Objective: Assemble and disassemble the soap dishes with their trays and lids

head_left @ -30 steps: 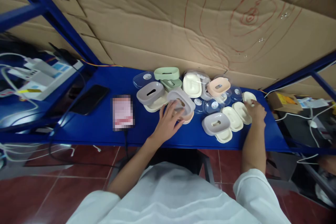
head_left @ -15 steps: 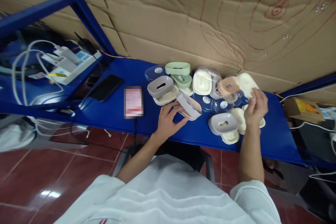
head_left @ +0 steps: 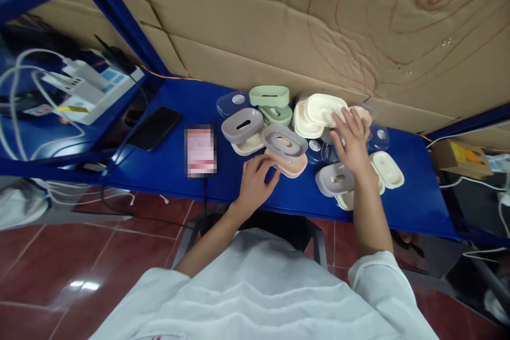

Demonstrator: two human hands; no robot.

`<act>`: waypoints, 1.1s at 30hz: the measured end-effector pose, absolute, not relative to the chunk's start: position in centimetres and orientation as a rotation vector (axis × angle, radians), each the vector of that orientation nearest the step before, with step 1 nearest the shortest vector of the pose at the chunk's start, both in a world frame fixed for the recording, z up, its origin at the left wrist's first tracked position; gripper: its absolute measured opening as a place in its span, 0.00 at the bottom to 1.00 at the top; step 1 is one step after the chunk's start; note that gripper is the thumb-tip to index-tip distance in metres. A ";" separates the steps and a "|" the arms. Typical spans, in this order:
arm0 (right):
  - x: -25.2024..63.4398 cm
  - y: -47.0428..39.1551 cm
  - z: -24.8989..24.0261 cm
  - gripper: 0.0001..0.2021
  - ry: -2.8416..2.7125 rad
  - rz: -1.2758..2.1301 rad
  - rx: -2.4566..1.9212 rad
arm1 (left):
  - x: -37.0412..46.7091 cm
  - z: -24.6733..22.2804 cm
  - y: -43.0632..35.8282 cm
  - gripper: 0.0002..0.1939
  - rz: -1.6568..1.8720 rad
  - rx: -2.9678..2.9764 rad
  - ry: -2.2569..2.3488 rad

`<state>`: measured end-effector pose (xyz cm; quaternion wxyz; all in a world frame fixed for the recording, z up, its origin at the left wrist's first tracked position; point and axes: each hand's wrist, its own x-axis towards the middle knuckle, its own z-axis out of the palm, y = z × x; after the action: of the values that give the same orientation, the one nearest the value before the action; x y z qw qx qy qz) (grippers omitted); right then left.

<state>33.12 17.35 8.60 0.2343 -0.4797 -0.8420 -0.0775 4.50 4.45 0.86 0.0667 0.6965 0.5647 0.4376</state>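
Observation:
My right hand point(head_left: 353, 141) grips the right end of a cream oval tray point(head_left: 323, 109), fingers on top and thumb at its near edge. The tray overlaps another cream tray point(head_left: 306, 126) at the back. My left hand point(head_left: 257, 183) has its thumb and fingers apart, fingertips at the left edge of a peach oval tray point(head_left: 294, 166). Resting on this peach tray is a grey slotted soap-dish-like piece point(head_left: 286, 141). A second grey slotted piece point(head_left: 242, 125) lies to its left, and a third point(head_left: 334, 178) is partly behind my right forearm.
Green slotted pieces point(head_left: 270, 96) and clear lids point(head_left: 233, 102) stand along the cardboard wall point(head_left: 247, 26). A cream tray point(head_left: 387, 170) lies at right. Left on the blue table point(head_left: 167, 156) are a blurred pink item point(head_left: 200, 151), a black phone point(head_left: 155, 128) and a power strip point(head_left: 111, 93).
My right hand moved left with the cream tray, over the other cream tray. The grey piece near my left hand went from tilted to flat on the peach tray; my left fingers loosened.

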 end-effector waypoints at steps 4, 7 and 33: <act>31.8 10.6 8.1 0.24 -2.347 -0.068 -1.269 | 3.7 1.0 3.7 0.19 1.057 2.236 1.668; 29.4 5.9 5.8 0.26 -2.423 0.058 -1.186 | 3.7 0.8 3.6 0.21 0.881 2.335 1.627; 24.2 4.3 2.7 0.16 -2.422 0.161 -1.248 | 2.2 -0.8 -0.3 0.16 0.817 2.410 1.541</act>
<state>24.16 4.35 2.69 0.2047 -0.4476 -0.8686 0.0579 2.22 -0.30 -0.81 0.0831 0.8073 0.5162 0.2737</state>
